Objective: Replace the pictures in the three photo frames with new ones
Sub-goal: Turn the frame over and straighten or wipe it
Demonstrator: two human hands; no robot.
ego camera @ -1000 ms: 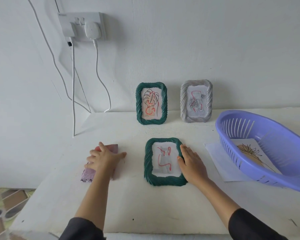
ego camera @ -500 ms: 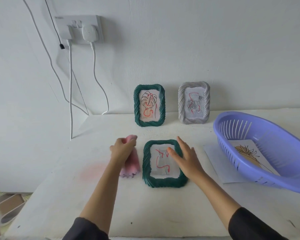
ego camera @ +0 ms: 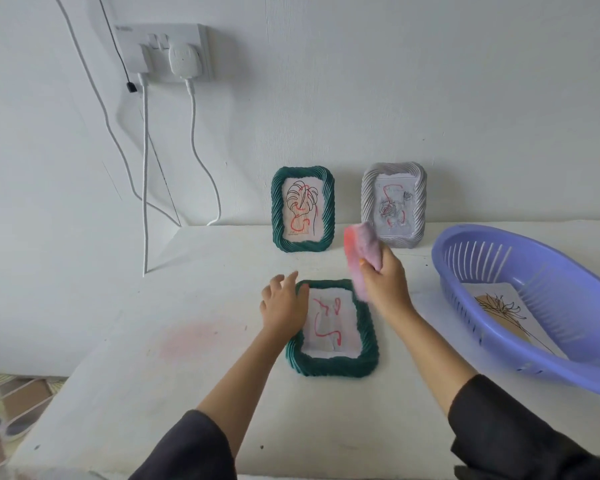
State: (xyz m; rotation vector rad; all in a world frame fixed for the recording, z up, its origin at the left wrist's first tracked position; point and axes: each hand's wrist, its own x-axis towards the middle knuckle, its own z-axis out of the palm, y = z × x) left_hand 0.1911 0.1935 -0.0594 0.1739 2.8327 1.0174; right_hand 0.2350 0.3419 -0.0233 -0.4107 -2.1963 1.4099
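At the middle of the white table [ego camera: 194, 393], we see the right hand [ego camera: 383, 284] raised above the surface with its fingers closed round a pink cloth [ego camera: 362, 258] — the cloth stands up out of the fist and its lower end trails down over the upper right corner of the green frame lying flat [ego camera: 364, 355]. The left hand [ego camera: 284, 304] is spread open, fingers apart, resting on the left edge of that same frame near its top corner. Inside the flat frame we see a white sheet with red scribbled lines [ego camera: 329, 322].

Further back, two frames stand upright against the wall: a green standing frame [ego camera: 278, 209] holding a leaf drawing with red marks, and just to its right a grey frame [ego camera: 420, 209] with a rose picture, its lower left corner partly hidden behind the cloth. To the right sits a purple plastic basket [ego camera: 568, 372], tilted, with a plant drawing [ego camera: 499, 310] lying in it; we cannot tell whether more sheets lie under it. A faint pink smear [ego camera: 198, 341] marks the table left of the flat frame. On the wall above — a double socket [ego camera: 125, 46] with white cables hanging down.
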